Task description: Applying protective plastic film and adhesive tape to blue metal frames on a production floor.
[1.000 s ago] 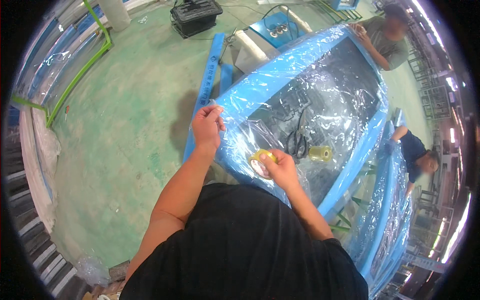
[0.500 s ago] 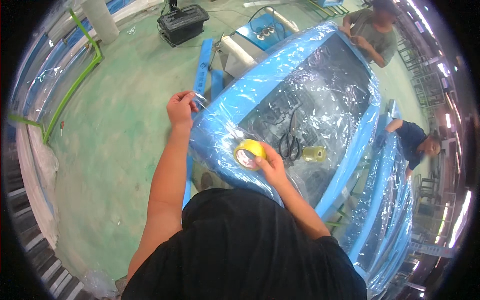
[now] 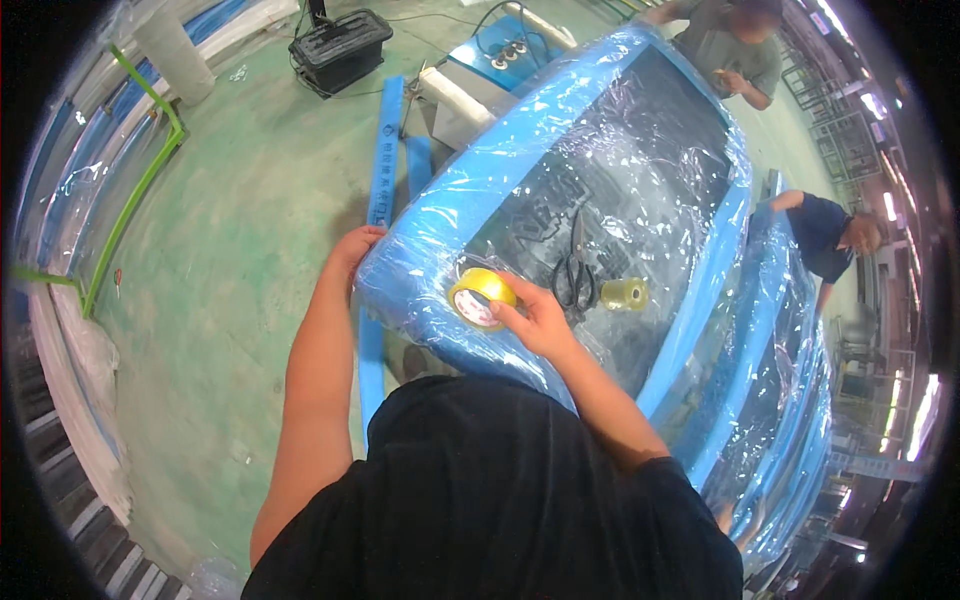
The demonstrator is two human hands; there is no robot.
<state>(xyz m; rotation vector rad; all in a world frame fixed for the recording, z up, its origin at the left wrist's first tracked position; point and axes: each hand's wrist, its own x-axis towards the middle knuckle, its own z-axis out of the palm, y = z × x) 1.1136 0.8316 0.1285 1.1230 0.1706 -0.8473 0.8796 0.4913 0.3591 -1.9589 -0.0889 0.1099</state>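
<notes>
A wide panel with a blue-covered frame (image 3: 512, 180), wrapped in clear plastic film, lies in front of me. My right hand (image 3: 535, 318) is closed on a roll of yellow tape (image 3: 489, 290), held just over the panel's near left part. At the panel's left edge, my left hand (image 3: 356, 247) touches the wrapped side; its fingertips are mostly hidden there. Black-handled scissors (image 3: 573, 275) lie on the film to the right of the tape. Beside them sits another yellowish roll (image 3: 626, 294), apart from both hands.
Blue strips (image 3: 383, 150) lie along the panel's left side. A black bin (image 3: 340, 48) and a blue-topped box (image 3: 500, 55) stand beyond. One person (image 3: 735, 50) is at the far right corner, another (image 3: 835, 235) by more wrapped frames (image 3: 735, 370). Green bars (image 3: 140, 195) stand at left.
My left hand has moved down to the panel's edge, from where it pinched a clear strip above it. The tape roll stays in my right hand. The view has shifted slightly.
</notes>
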